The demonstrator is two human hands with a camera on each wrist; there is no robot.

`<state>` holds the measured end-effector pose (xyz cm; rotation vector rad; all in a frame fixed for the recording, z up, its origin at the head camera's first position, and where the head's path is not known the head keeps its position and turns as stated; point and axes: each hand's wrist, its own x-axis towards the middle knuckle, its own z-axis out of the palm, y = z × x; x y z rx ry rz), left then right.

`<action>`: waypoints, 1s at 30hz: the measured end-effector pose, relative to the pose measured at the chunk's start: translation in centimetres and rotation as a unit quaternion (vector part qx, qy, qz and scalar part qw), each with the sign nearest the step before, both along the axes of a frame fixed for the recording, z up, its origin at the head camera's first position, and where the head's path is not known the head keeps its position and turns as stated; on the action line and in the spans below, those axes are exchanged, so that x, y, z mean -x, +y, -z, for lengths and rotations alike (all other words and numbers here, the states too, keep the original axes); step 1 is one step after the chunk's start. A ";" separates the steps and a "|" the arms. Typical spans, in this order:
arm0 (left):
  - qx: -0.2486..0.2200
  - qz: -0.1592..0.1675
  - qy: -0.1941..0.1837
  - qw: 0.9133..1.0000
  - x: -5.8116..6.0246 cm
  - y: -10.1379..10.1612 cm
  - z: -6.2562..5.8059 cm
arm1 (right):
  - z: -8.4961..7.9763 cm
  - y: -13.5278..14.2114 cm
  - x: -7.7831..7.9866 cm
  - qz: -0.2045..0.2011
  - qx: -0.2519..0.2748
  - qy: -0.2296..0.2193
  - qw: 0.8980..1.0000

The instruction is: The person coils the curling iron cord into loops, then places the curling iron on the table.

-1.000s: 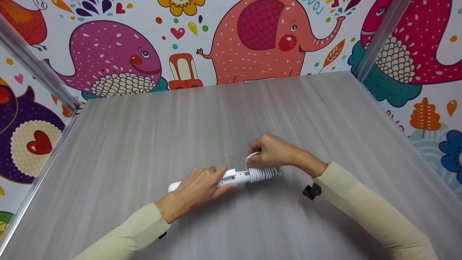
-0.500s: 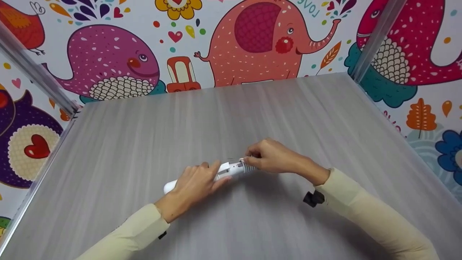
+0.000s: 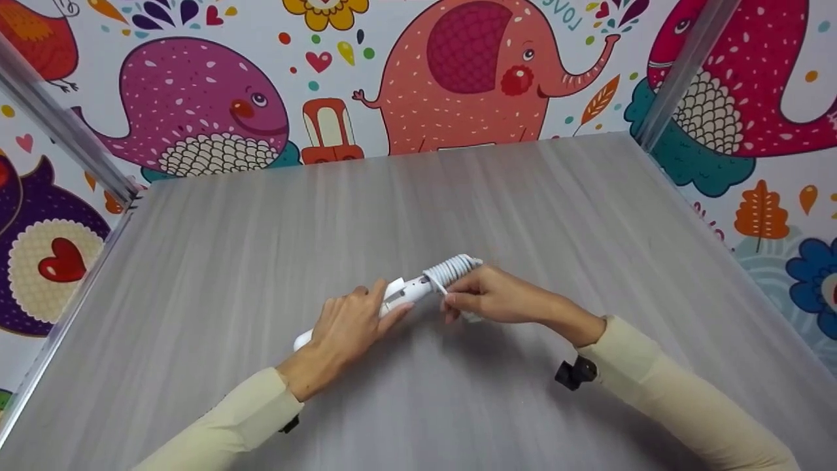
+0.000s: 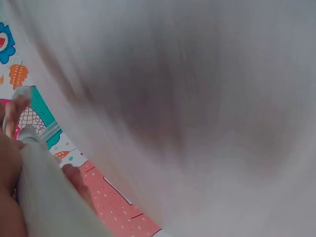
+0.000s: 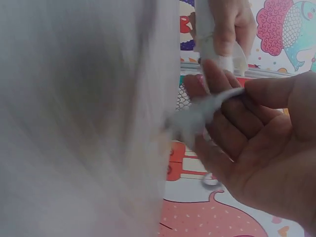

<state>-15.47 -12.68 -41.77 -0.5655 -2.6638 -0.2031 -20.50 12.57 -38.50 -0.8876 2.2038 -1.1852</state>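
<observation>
My left hand (image 3: 346, 324) grips a white wand-shaped appliance (image 3: 407, 294), possibly a curling iron, with a raised tab near its middle. A white cord (image 3: 451, 269) is wound in tight coils round the appliance's far right end. Beside the coils, my right hand (image 3: 490, 294) pinches the cord's loose end between thumb and fingers. Below those fingers dangles a pale plug (image 5: 190, 121), blurred in the right wrist view. In the left wrist view, the appliance (image 4: 54, 187) runs up past my left fingers towards my right hand (image 4: 17, 111).
Both hands are over a grey wood-grain table (image 3: 294, 229). Behind it stands a wall (image 3: 340, 59) printed with cartoon animals. Metal posts (image 3: 680, 78) rise at the back corners. Small black wrist cameras (image 3: 575, 373) hang under the sleeves.
The appliance's coiled end has swung up and away from me. My right hand has carried the cord's loose end over the coils and down to the near side.
</observation>
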 end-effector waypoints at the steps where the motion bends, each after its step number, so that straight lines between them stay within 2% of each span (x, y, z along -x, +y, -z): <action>1: -0.005 -0.001 -0.003 1.000 0.0 -0.1 0.0 | 0.2 0.1 0.0 -0.007 0.001 0.002 1.000; 8: -0.016 0.013 0.012 1.000 -0.2 -0.2 0.0 | 1.6 0.3 0.1 -0.040 0.015 -0.025 0.999; 14: -0.036 0.028 0.004 0.999 -0.5 -0.2 0.0 | 3.0 0.4 0.1 -0.060 0.004 -0.048 0.997; 22: -0.054 0.092 0.012 0.994 -0.8 0.0 -0.1 | 4.8 0.9 1.2 -0.093 0.022 -0.068 0.993; 27: -0.057 0.120 -0.004 0.991 -0.8 -0.1 0.0 | 4.9 1.2 2.0 -0.077 0.028 -0.056 0.995; 30: -0.059 0.141 -0.026 0.988 -0.9 -0.1 0.1 | 4.7 1.5 2.4 -0.089 0.037 -0.028 0.995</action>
